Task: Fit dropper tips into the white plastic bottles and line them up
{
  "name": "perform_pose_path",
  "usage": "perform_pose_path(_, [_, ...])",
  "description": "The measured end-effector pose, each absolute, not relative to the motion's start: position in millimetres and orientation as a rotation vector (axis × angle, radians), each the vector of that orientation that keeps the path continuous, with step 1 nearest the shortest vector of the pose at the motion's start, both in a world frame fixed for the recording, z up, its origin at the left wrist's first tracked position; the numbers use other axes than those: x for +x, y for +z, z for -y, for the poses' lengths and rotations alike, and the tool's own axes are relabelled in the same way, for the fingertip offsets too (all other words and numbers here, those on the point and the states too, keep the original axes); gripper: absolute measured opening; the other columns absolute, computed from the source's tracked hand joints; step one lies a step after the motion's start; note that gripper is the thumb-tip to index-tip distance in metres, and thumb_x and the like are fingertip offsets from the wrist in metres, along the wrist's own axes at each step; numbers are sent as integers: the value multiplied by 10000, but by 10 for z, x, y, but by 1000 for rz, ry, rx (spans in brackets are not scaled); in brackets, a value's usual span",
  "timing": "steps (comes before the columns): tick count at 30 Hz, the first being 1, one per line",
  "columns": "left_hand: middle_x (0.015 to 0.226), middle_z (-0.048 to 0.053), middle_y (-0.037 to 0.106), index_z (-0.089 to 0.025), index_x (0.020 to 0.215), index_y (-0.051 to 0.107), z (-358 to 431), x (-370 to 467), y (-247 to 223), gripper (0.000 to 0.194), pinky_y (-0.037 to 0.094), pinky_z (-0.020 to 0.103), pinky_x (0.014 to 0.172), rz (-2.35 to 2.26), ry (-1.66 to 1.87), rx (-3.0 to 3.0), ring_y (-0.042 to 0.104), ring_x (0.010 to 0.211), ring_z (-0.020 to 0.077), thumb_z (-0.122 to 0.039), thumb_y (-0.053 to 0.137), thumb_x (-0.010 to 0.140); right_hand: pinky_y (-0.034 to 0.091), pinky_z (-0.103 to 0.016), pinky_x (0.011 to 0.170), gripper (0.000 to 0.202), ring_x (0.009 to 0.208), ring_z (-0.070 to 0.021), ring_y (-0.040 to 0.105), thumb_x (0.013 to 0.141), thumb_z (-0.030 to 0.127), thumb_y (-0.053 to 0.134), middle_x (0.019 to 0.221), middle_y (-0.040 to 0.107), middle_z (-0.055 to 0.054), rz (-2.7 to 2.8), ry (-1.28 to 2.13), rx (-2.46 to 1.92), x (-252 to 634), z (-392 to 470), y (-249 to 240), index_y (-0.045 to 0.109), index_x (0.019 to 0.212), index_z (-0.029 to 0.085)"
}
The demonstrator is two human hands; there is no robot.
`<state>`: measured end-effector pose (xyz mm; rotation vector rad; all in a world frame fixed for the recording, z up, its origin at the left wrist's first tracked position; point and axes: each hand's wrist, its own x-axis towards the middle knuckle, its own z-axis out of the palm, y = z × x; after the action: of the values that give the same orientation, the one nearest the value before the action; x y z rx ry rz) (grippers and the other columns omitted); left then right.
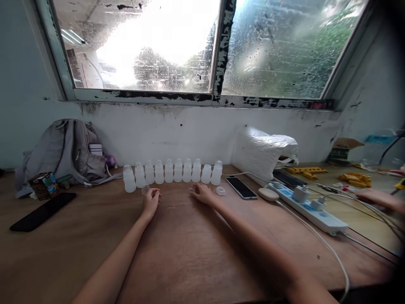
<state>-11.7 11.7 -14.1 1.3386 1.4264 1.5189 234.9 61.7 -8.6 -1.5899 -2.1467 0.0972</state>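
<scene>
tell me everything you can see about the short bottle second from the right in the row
The short bottle looks like frosted, whitish translucent plastic, with a rounded body and a wide upper end. It lacks the clear domed top seen on the taller bottles either side. It stands upright on the brown tabletop, near the wall. The right hand is just in front, not gripping it. Whether it touches its neighbours, or holds anything, is too small to tell.
</scene>
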Motion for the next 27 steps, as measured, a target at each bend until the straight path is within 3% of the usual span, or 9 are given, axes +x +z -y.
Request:
perform_pose_path(6, [652,22,576,-170,774,544,-46,-74,-98,182,403,209,468,-1446,1531,1483,540,549,126,-317,467,699,349,-269,751,211,908,-174,493,774,345,490,941,582,-67,2079,8,-1487,2186,-562,-135,557,881,176])
perform_pose_path(13, [633,15,589,-184,763,550,21,-2,-79,164,414,233,523,-1437,1467,1659,569,619,155,-314,462,718,331,-318,782,269,905,-194,482,779,415,473,898,581,-60,2304,-75,-1285,2238,-298,-45,567,909,199])
perform_pose_path(17, [621,12,592,-181,764,550,11,-3,-96,157,414,238,530,-1444,1442,1680,570,609,154,-301,459,720,308,-360,827,281,965,-224,461,810,368,425,1000,551,-104,2116,-188,-1511,2519,-286,42,546,988,188])
perform_pose_path(22, [671,25,608,-179,790,553,-26,12,-97,164,426,257,597,-1479,1417,1771,580,645,153,-283,436,741,325,-410,783,324,991,-313,454,754,313,474,1032,527,-189,1667,-194,-2064,2946,-369,6,529,1021,138])
perform_pose_path(27, [726,33,603,-171,783,581,-142,298,-114,164,421,266,655,-1450,1323,1964,555,674,149,-290,547,675,374,-345,747,291,887,-247,538,728,309,491,921,599,-125,1683,2,-1872,2997,-411,-51,517,973,154])
